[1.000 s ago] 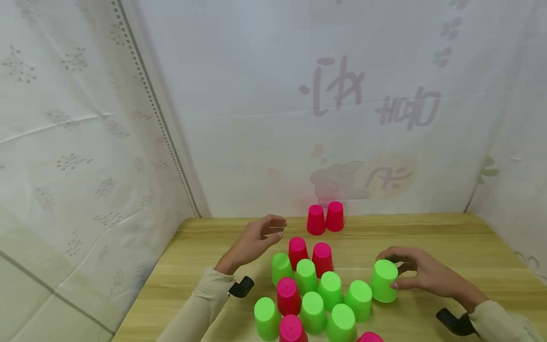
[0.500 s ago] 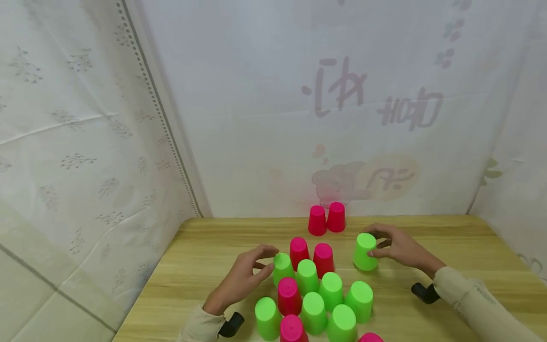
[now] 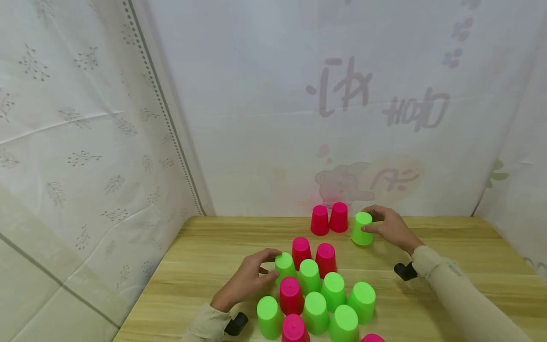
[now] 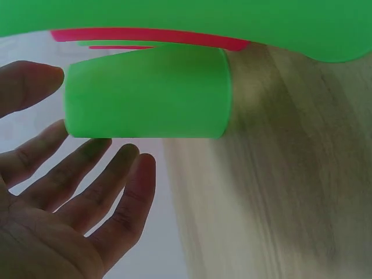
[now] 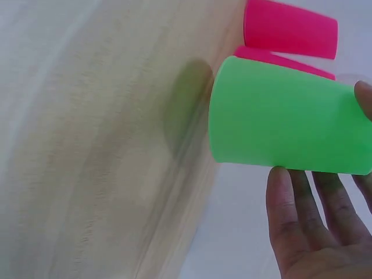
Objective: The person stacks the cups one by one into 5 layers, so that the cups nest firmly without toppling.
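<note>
My right hand (image 3: 393, 230) holds an upside-down green cup (image 3: 362, 229) between thumb and fingers at the back of the table. In the right wrist view this green cup (image 5: 285, 119) hangs above the wood, its shadow apart from its rim. Two upside-down pink cups (image 3: 329, 218) stand side by side just left of it. My left hand (image 3: 248, 278) reaches round the leftmost back green cup (image 3: 285, 267) of the group. In the left wrist view, the thumb and relaxed fingers lie about that green cup (image 4: 148, 96), without a clear grip; whether they touch it I cannot tell.
Several more green cups (image 3: 316, 313) and pink cups (image 3: 291, 295) stand upside down, close together, at the middle front of the wooden table (image 3: 201, 256). A printed white cloth (image 3: 256, 118) hangs behind the table, with more cloth at the sides.
My right hand has carried its green cup from the group's right side back and left, towards the two pink cups. My left hand has come down to the leftmost back green cup.
</note>
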Demonstrator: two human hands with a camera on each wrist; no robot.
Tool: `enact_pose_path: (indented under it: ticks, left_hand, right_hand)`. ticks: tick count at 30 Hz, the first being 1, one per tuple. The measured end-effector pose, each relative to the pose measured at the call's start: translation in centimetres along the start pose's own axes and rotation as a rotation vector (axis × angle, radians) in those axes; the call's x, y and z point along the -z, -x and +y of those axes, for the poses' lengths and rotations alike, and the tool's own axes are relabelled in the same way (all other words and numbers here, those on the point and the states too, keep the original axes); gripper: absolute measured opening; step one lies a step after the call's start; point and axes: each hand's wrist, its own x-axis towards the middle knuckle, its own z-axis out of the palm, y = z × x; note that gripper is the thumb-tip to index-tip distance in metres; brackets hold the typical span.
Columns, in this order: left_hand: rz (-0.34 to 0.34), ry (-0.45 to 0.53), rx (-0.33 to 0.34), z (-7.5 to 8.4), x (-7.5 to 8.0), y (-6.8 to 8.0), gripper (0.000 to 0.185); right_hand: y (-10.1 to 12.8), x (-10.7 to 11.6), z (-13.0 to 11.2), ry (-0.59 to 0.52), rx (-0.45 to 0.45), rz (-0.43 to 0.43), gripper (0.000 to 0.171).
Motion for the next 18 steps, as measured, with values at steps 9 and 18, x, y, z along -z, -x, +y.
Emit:
enact_pose_path:
  ticks: [9, 18]
  left_hand:
    - [-0.015, 0.009, -0.001, -0.5, -0.3, -0.6, 0.043]
    - [-0.065, 0.011, 0.018, -0.5, -0.2, -0.9, 0.046]
  right_hand:
    - [-2.3, -0.3, 0.1, 0.032, -0.057, 0.054, 0.047]
    - [-3.4, -0.6, 0.5, 0.056, -0.096, 0.082, 0.052]
